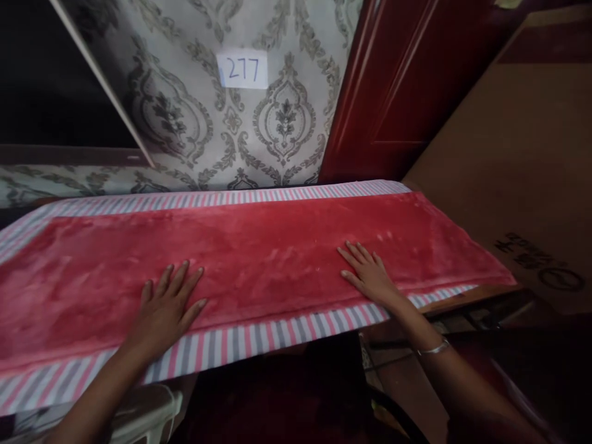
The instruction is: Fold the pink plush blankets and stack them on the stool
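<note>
A red plush cloth (277, 246) lies spread flat along a table covered with a pink, grey and white striped sheet (259, 339). My left hand (169, 305) rests palm down on the red cloth near its front edge, fingers spread. My right hand (370, 271) also lies flat on the cloth, farther right, fingers apart. Neither hand holds anything. A thin bracelet (432, 349) circles my right wrist.
A patterned grey wall (259, 123) stands behind the table with a paper label reading 277 (243, 69). A dark red door (398, 86) is at the back right. A large cardboard box (522, 172) stands right of the table. A white object (148, 410) sits below the front edge.
</note>
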`<state>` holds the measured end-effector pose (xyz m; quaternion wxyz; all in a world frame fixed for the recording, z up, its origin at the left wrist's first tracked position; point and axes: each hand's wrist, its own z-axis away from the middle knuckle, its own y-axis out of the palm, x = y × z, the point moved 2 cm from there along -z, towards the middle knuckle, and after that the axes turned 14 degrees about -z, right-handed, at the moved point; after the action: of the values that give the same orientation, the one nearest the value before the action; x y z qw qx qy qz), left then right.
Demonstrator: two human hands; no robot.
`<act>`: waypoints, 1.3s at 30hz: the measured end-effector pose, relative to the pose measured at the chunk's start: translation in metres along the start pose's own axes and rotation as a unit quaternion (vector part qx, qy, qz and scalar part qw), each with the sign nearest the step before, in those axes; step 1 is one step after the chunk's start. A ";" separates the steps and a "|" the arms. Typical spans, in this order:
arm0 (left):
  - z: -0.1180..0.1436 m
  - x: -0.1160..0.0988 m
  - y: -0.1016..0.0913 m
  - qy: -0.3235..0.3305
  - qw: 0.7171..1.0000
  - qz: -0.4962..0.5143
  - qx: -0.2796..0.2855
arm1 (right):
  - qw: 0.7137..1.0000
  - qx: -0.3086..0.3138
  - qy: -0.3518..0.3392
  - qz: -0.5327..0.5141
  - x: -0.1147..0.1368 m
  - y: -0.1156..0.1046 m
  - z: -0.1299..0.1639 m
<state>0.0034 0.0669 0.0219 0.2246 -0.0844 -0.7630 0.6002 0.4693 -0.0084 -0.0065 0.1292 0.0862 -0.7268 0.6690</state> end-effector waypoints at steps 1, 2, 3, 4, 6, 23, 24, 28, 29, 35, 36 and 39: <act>0.004 0.001 -0.001 -0.008 1.000 -0.003 0.009 | 1.000 0.000 0.002 0.002 0.000 0.004 0.000; 0.006 0.001 -0.001 -0.012 1.000 -0.005 0.017 | 1.000 -0.004 0.002 0.003 -0.001 0.006 0.001; 0.008 0.000 -0.001 -0.013 1.000 -0.007 0.024 | 1.000 -0.008 0.001 0.004 -0.003 0.008 0.001; 0.008 0.000 0.000 -0.013 0.999 -0.009 0.029 | 1.000 -0.012 0.000 0.002 -0.006 0.008 0.000; 0.007 0.001 0.003 -0.014 0.999 -0.011 0.027 | 1.000 -0.014 -0.001 -0.009 -0.009 0.007 0.000; 0.005 0.010 0.021 -0.026 0.999 0.010 -0.023 | 0.968 -0.072 -0.087 -0.226 0.075 0.014 -0.011; 0.005 0.010 0.022 -0.025 0.999 0.011 -0.024 | 0.968 -0.073 -0.079 -0.226 0.075 0.014 -0.011; 0.005 0.010 0.023 -0.027 0.999 0.012 -0.026 | 0.967 -0.096 -0.064 -0.225 0.076 0.016 -0.010; 0.005 0.010 0.023 -0.028 0.999 0.013 -0.029 | 0.967 -0.105 -0.066 -0.223 0.076 0.016 -0.010; 0.006 0.011 0.024 -0.023 0.999 0.016 -0.042 | 0.927 -0.178 -0.070 -0.323 0.074 0.015 -0.007; 0.006 0.011 0.024 -0.021 0.999 0.017 -0.046 | 0.916 -0.193 -0.062 -0.347 0.071 0.012 -0.005; 0.006 0.012 0.026 -0.018 0.998 0.018 -0.058 | 0.891 -0.238 -0.022 -0.386 0.057 0.000 0.008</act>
<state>-0.0135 0.0729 -0.0017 0.1951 -0.0999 -0.7987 0.5604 0.4144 -0.0136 0.0107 0.3783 0.3412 -0.7763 0.3712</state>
